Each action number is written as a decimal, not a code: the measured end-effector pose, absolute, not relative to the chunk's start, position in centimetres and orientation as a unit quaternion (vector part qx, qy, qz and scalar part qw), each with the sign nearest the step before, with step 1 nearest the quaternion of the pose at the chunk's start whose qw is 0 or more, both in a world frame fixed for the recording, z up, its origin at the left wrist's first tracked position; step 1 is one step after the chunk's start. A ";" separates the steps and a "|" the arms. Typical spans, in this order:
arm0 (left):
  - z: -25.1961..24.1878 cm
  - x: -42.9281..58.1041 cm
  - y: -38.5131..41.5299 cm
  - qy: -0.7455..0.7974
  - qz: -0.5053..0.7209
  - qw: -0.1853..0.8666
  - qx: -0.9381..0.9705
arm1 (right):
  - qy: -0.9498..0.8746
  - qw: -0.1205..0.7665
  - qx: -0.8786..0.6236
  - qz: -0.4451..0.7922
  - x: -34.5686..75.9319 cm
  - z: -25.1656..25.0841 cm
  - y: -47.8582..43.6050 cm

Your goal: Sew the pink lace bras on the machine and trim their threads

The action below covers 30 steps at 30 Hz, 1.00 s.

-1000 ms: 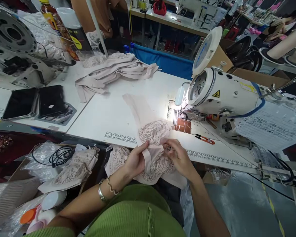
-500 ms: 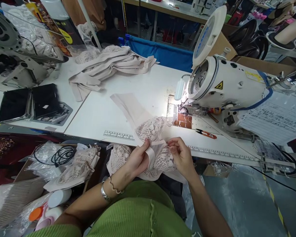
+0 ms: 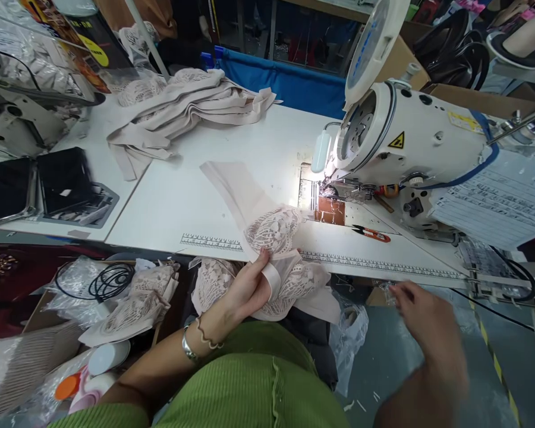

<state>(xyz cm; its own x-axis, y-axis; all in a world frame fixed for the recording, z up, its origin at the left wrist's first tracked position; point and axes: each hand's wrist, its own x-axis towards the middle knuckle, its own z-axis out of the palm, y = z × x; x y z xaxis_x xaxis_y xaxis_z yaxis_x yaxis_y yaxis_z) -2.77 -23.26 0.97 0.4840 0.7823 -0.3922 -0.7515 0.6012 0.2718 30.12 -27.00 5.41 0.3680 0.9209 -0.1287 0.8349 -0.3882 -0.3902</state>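
A beige lace bra [image 3: 274, 230] hangs over the table's front edge, one lace cup on the white top and another [image 3: 301, 279] below the edge. My left hand [image 3: 249, 285] grips it between thumb and fingers at the middle, where a pale band folds over the fingers. Out to the right, beyond the table edge, my right hand [image 3: 430, 321] is away from the bra. Motion smears it, but the fingertips look curled together; anything in them is too small to make out. Right of the bra stands a sewing machine [image 3: 410, 139], its needle area lit.
Orange-handled thread snips [image 3: 371, 233] lie by the machine. A pile of beige bra pieces [image 3: 191, 113] lies at the back of the table. To the left are a black tablet case [image 3: 65, 178] and, lower, a box with more lace pieces [image 3: 134, 303] and a coiled black cable [image 3: 111, 280].
My right hand has left the bra and swung out to the right past the table edge. My left hand keeps its hold on the bra. The view has shifted slightly.
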 end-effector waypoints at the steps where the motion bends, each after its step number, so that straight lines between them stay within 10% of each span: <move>1: 1.0 -2.8 -23.3 0.247 0.438 0.864 0.033 | -0.503 0.066 -0.854 0.112 31.8 5.5 -28.0; 6: 1.0 -2.6 -23.5 0.293 0.435 0.851 0.009 | -0.581 0.121 -0.801 -0.078 29.8 5.1 -28.8; 9: 0.9 -2.6 -23.7 0.311 0.450 0.837 -0.009 | -0.704 0.290 -0.646 0.056 23.2 4.1 -26.4; 15: 1.4 -2.2 -23.8 0.300 0.471 0.829 0.036 | -0.736 0.337 -0.527 0.260 15.2 2.1 -23.8; 22: 1.0 -5.4 -24.5 0.331 0.428 0.820 0.187 | -0.651 0.307 -0.607 0.338 16.0 2.9 -23.4; 27: 4.3 -10.1 -22.6 0.246 0.125 0.778 0.564 | -0.673 0.210 -0.554 0.442 18.4 4.1 -22.5; 30: 6.4 -8.6 -20.3 0.278 0.215 0.726 0.591 | -0.687 0.189 -0.533 0.456 19.3 4.9 -22.7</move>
<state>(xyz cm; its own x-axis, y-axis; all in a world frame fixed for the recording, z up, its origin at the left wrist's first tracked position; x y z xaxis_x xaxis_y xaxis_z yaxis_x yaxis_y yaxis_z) -8.59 -20.25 6.42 0.7530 0.6408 -0.1496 0.0164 0.2091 0.9778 19.32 -22.75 4.89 -0.3598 0.9051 -0.2268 0.5610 0.0156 -0.8277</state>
